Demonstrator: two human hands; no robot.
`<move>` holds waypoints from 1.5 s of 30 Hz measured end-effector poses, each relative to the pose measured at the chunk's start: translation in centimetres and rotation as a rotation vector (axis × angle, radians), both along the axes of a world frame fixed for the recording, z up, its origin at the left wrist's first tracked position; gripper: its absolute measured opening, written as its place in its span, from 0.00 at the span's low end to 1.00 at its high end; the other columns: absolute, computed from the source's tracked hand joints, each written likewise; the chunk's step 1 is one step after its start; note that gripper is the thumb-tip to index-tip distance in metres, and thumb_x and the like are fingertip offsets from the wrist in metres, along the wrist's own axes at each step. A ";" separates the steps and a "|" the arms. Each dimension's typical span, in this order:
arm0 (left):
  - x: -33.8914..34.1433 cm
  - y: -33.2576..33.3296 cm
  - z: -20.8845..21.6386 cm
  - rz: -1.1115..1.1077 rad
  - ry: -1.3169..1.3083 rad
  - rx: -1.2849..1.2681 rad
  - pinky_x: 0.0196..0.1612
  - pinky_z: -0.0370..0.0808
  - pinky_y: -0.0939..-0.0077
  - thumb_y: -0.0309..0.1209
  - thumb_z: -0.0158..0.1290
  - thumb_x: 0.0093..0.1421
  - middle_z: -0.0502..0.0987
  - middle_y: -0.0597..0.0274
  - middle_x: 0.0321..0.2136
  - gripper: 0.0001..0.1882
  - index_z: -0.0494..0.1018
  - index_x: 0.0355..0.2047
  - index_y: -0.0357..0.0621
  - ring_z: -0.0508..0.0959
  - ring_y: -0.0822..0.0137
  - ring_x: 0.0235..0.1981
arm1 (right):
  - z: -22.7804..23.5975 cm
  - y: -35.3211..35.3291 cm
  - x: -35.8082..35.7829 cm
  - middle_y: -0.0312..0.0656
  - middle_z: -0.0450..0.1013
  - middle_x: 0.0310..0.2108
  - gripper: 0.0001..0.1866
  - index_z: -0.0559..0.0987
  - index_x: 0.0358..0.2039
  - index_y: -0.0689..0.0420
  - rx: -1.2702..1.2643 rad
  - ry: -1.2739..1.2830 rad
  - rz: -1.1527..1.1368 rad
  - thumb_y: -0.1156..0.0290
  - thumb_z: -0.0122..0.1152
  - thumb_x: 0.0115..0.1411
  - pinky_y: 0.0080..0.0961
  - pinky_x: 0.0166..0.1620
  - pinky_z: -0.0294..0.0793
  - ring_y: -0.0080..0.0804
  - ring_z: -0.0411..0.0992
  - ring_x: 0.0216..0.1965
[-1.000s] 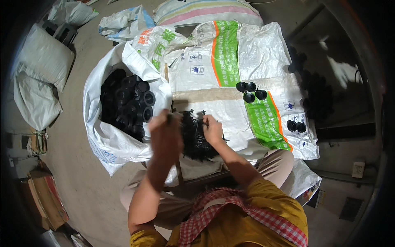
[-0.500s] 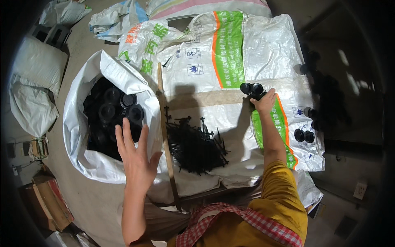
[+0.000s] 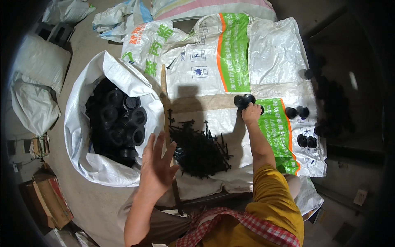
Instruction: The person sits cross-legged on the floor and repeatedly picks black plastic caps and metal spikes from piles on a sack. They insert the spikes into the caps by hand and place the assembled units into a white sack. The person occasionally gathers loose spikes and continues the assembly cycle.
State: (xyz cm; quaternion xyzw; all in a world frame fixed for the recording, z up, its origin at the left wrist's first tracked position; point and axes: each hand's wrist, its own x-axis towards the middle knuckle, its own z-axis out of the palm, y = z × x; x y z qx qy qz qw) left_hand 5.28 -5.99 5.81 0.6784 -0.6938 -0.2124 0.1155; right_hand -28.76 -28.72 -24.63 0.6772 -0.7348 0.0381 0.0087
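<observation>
My right hand (image 3: 252, 113) reaches over the white woven sheet. Its fingers close on black round plastic parts (image 3: 248, 99), flanged and spool-like, that sit close together; part of them is hidden under the fingers. My left hand (image 3: 158, 166) is open with fingers spread and holds nothing, raised between the white sack (image 3: 76, 154) and a heap of thin black plastic stems (image 3: 199, 154). Inside the sack lie several more black round parts (image 3: 139, 116). Two pairs, one pair of round parts (image 3: 297, 112) and another pair (image 3: 307, 141), rest toward the sheet's right side.
A wooden stick (image 3: 164, 82) runs between sack and sheet, partly covered. One loose stem (image 3: 170, 64) lies near its far end. More dark parts (image 3: 335, 99) lie in shadow beyond the sheet's right edge. Full white bags (image 3: 41, 61) and cardboard (image 3: 51, 197) stand left.
My right hand has moved left and slightly nearer, onto the round parts. A pair of round parts now shows farther right. My left hand has drawn back right from the sack's mouth.
</observation>
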 end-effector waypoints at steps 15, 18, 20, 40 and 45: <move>-2.5 2.1 -2.3 -0.219 0.284 -0.039 0.60 0.63 0.58 0.32 0.60 0.52 0.65 0.43 0.58 0.28 0.69 0.53 0.38 0.64 0.45 0.59 | 2.5 16.3 3.3 0.51 0.69 0.52 0.15 0.76 0.39 0.56 0.523 -0.343 0.356 0.69 0.62 0.49 0.38 0.51 0.69 0.49 0.68 0.50; -2.1 3.3 -2.5 -0.202 0.254 -0.053 0.59 0.64 0.58 0.31 0.60 0.51 0.69 0.45 0.55 0.27 0.70 0.52 0.38 0.67 0.46 0.57 | 4.1 18.2 5.0 0.49 0.67 0.54 0.17 0.76 0.41 0.56 0.554 -0.240 0.355 0.66 0.64 0.50 0.39 0.55 0.67 0.50 0.63 0.56; -1.6 3.9 -2.6 -0.194 0.244 -0.032 0.59 0.65 0.58 0.32 0.60 0.52 0.70 0.45 0.54 0.27 0.70 0.52 0.38 0.68 0.46 0.56 | 7.4 19.3 6.2 0.49 0.70 0.50 0.18 0.76 0.42 0.56 0.554 -0.226 0.294 0.64 0.64 0.51 0.39 0.54 0.68 0.49 0.66 0.53; -3.6 3.3 -3.1 0.182 1.424 0.282 0.43 0.74 0.74 0.37 0.62 0.53 0.75 0.59 0.44 0.30 0.67 0.54 0.40 0.74 0.71 0.42 | 26.9 23.8 10.5 0.45 0.73 0.47 0.25 0.70 0.47 0.58 0.256 -1.570 0.562 0.81 0.69 0.48 0.25 0.50 0.72 0.30 0.72 0.47; -3.0 4.0 -2.1 0.228 1.657 0.401 0.24 0.76 0.78 0.38 0.60 0.56 0.75 0.62 0.37 0.25 0.68 0.51 0.41 0.77 0.73 0.29 | 27.2 22.8 10.0 0.43 0.71 0.51 0.40 0.63 0.57 0.58 0.521 -1.743 0.691 0.72 0.76 0.45 0.30 0.58 0.65 0.32 0.69 0.52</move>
